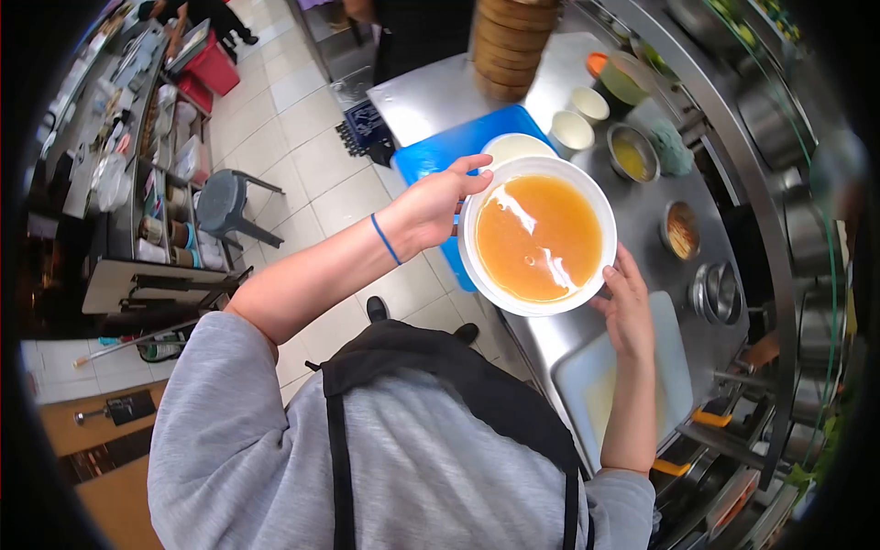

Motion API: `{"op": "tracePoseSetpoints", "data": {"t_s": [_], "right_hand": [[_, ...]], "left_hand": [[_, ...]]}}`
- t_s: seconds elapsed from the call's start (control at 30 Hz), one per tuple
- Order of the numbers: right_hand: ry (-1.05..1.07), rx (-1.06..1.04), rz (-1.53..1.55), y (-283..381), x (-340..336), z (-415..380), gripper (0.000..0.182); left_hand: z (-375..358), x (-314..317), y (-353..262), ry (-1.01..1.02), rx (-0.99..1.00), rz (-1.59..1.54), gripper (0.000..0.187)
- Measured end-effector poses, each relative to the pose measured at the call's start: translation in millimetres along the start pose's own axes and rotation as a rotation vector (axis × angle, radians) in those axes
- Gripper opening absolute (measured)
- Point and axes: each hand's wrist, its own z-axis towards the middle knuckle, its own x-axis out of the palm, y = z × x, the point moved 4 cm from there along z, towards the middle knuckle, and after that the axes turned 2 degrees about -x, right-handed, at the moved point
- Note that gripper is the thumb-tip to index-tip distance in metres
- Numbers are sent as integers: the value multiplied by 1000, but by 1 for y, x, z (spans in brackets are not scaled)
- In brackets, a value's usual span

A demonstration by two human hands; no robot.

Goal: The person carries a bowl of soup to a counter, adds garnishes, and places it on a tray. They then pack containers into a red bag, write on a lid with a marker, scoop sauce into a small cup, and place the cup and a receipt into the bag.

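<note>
A: Status on the wide white round bowl of orange broth (pixel 538 236)?

B: Person holds it in both hands, carried in the air above the near-left edge of the stainless steel counter (pixel 440 92). It rests on nothing.

A: Grip?

B: Left hand (pixel 438 206) clasps the bowl's left rim, thumb hooked over the top edge, fingers under it. Blue band on that wrist. Right hand (pixel 628 307) cups the lower right rim, fingers curled against the outside wall. Both hands closed on the bowl.

A: Level?

B: Roughly level. Broth sits near the rim, with glare streaks on its surface.

A: What's around it?

B: Blue plastic board (pixel 449 147) lies at the counter's left edge, partly under the bowl. A small white plate (pixel 513 145) peeks out just beyond the bowl. Two cream cups (pixel 579 119) stand further back, a steel dish of yellow sauce (pixel 632 154) beside them. A stack of bamboo steamer baskets (pixel 513 46) stands at the far end. A pale rectangular cutting board (pixel 605 376) lies at the near end, under the right forearm.
</note>
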Motion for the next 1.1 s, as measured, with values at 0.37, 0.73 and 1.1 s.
{"op": "tracePoseSetpoints", "data": {"t_s": [0.37, 0.73, 1.1], "right_hand": [[308, 27, -20, -40, 257, 75, 50], [659, 132, -82, -66, 497, 190, 47], [995, 157, -219, -53, 697, 360, 50]], "left_hand": [[-88, -257, -20, -261, 101, -91, 53], [-133, -487, -39, -546, 244, -357, 53], [-120, -649, -108, -808, 448, -609, 46]]}}
